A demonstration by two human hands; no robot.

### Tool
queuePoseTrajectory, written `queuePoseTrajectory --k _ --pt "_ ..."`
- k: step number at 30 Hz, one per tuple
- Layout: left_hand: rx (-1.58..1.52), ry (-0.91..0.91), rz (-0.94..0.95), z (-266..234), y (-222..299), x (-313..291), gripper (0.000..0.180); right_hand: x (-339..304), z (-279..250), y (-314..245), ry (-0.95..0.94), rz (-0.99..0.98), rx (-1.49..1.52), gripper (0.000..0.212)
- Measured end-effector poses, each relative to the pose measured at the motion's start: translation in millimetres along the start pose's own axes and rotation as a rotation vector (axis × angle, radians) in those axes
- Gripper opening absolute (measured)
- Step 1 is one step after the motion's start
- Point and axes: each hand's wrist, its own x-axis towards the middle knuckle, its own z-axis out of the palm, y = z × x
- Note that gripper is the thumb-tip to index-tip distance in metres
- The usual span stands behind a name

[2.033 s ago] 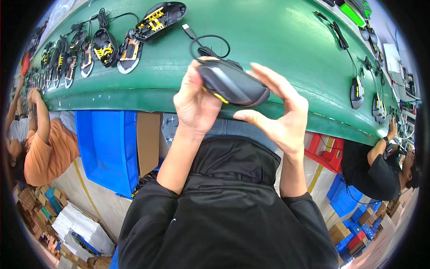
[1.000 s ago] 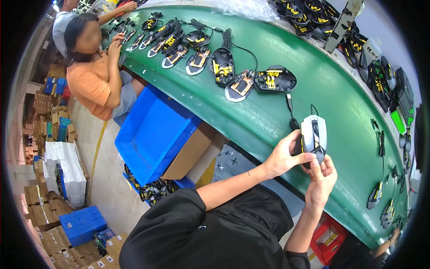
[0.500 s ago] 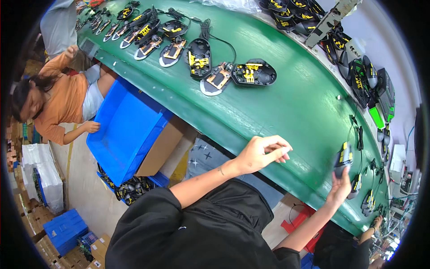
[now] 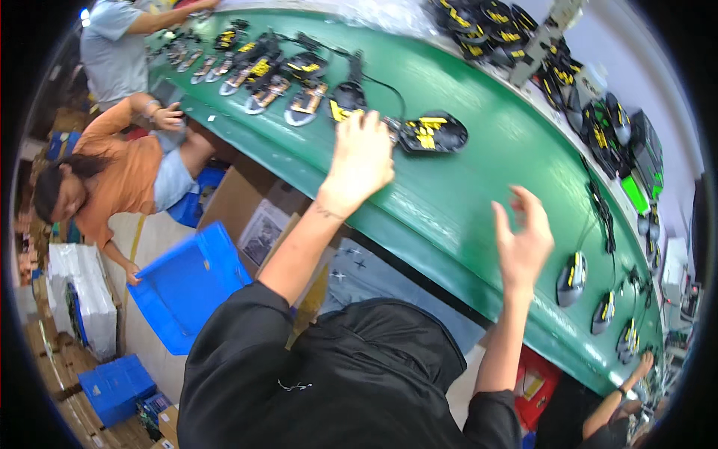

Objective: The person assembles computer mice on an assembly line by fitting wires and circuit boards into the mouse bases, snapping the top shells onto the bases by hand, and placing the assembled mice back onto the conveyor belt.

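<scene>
My left hand (image 4: 360, 161) reaches over the green belt, fingers together and bent down over an opened computer mouse; what lies under its fingertips is hidden. Beyond them is a black mouse shell (image 4: 348, 97) with yellow parts inside. To their right rests another open black shell (image 4: 435, 132), also with yellow parts. My right hand (image 4: 523, 243) is raised over the near side of the belt, thumb and fingers apart, holding nothing. Right of it, an assembled black, grey and yellow mouse (image 4: 572, 280) lies on the belt with its cable (image 4: 598, 206) stretching away.
Several opened mice with circuit boards (image 4: 305, 103) line the belt (image 4: 479, 161) toward the far left. More mice (image 4: 603, 312) lie at the right. Black shells (image 4: 479, 26) are heaped along the far ledge. A person in orange (image 4: 123, 176) holds a blue bin (image 4: 191, 288).
My right hand has let go of the mouse, now on the belt, and moved left. My left hand has gone up and left to the opened mouse. The blue bin has been lowered.
</scene>
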Motion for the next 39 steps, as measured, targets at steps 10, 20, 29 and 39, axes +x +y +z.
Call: queuePoseTrajectory --k 10,20,29,39 --pt "0.030 -0.232 0.040 -3 -16 32 0.055 34 59 6 -0.073 -0.230 -0.032 0.020" --pt "0.036 0.226 0.083 -2 -16 47 0.058 -42 -43 54 0.119 -0.052 -0.212 0.015" --pt "-1.010 0.017 -0.333 -7 -17 50 0.033 -61 -36 49 0.101 0.127 -0.054 0.018" --pt "-1.783 -0.089 -0.095 -71 -51 120 0.034 -66 -13 51 0.187 0.149 -0.113 0.017"
